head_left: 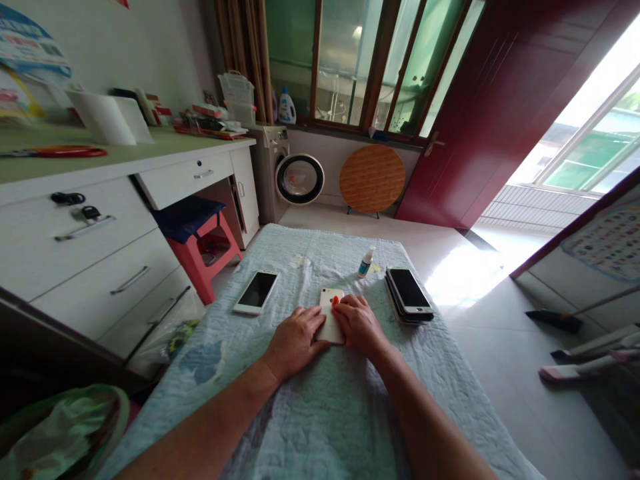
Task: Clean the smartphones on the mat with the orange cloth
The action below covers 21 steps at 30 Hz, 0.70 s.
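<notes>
A white smartphone (327, 328) lies face down in the middle of the cloth-covered table, its camera end pointing away from me. My left hand (295, 339) grips the phone along its left edge, thumb near the bottom corner. In the closed fingers of my right hand (361, 321) is an orange cloth (335, 302), mostly hidden, pressed to the phone's back. Off to the left rests another white phone (257, 292), its dark screen up. A small spray bottle (366, 262) stands beyond my right hand. At the right is a stack of phones (409, 291), a white-framed one on top.
A pale blue quilted cloth (310, 413) covers the table. To the left are a red stool (207, 250) and white drawers (100, 267). Farther back stand a washing machine (270, 160) with its door swung out and a round wooden tabletop (373, 177). A bin (65, 427) sits at lower left.
</notes>
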{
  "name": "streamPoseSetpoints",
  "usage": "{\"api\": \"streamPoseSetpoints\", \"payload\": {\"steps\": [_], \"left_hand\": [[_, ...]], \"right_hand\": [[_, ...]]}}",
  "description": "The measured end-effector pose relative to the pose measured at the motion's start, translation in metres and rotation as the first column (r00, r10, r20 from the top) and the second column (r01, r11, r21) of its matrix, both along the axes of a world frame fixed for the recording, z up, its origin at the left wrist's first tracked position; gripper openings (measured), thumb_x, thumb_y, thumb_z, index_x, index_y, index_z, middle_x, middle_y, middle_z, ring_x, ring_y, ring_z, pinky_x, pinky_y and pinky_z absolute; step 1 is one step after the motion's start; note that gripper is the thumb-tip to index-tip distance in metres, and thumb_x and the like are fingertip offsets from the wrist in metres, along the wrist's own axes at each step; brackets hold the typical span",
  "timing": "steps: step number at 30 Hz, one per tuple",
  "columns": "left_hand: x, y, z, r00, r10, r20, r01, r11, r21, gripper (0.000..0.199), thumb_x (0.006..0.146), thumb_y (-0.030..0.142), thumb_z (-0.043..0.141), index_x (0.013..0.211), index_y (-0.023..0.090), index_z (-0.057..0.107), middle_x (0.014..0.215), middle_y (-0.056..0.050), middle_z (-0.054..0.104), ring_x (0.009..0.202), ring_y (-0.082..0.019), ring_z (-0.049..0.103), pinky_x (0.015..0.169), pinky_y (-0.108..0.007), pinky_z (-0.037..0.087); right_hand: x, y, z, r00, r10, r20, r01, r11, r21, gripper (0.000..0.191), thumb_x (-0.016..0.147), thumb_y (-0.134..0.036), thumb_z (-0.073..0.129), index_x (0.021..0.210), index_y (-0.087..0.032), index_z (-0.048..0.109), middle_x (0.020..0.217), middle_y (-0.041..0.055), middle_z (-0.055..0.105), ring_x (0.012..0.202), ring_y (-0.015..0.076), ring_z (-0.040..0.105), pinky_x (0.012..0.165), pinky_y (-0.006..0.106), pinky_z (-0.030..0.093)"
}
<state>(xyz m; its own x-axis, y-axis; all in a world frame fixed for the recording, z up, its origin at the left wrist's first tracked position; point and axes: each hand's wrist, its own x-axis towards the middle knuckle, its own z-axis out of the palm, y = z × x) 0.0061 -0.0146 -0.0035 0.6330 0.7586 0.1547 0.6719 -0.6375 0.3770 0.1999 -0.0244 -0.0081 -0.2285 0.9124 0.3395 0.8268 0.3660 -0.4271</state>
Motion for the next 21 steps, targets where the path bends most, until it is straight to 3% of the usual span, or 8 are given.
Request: {"api": "streamPoseSetpoints", "payload": {"steps": [7,12,21], "left_hand": [[-0.001,0.001,0.0,0.999,0.006,0.035,-0.005,1.0,-0.024,0.048,0.081,0.044,0.067,0.122,0.019,0.059,0.132,-0.01,0.057,0.114,-0.029,0.053,0.098,-0.041,0.045],[-0.003,0.004,-0.003,0.992,0.003,0.125,0.003,0.999,-0.05,0.063,0.08,0.046,0.068,0.133,0.018,0.049,0.13,-0.009,0.059,0.113,-0.028,0.054,0.099,-0.039,0.044],[-0.007,0.01,-0.004,0.991,-0.014,0.134,0.025,0.996,-0.083,0.047,0.084,0.047,0.062,0.122,0.019,0.06,0.134,-0.01,0.057,0.12,-0.028,0.054,0.103,-0.04,0.042]], "right_hand": [[0.0,0.008,-0.005,0.999,-0.041,0.022,0.041,0.999,0.036,0.027,0.099,-0.028,0.045,0.098,-0.024,0.071,0.102,0.0039,0.066,0.089,0.0179,0.052,0.086,0.032,0.04],[-0.003,0.001,-0.001,0.997,0.076,-0.019,-0.076,0.997,-0.02,0.023,0.096,-0.023,0.049,0.097,-0.023,0.073,0.101,0.0031,0.067,0.09,0.0154,0.054,0.086,0.028,0.039],[-0.014,-0.017,0.015,0.955,0.273,-0.117,-0.289,0.945,-0.155,0.021,0.092,-0.019,0.055,0.079,-0.019,0.072,0.09,0.0029,0.061,0.084,0.0126,0.056,0.08,0.024,0.041]]}}
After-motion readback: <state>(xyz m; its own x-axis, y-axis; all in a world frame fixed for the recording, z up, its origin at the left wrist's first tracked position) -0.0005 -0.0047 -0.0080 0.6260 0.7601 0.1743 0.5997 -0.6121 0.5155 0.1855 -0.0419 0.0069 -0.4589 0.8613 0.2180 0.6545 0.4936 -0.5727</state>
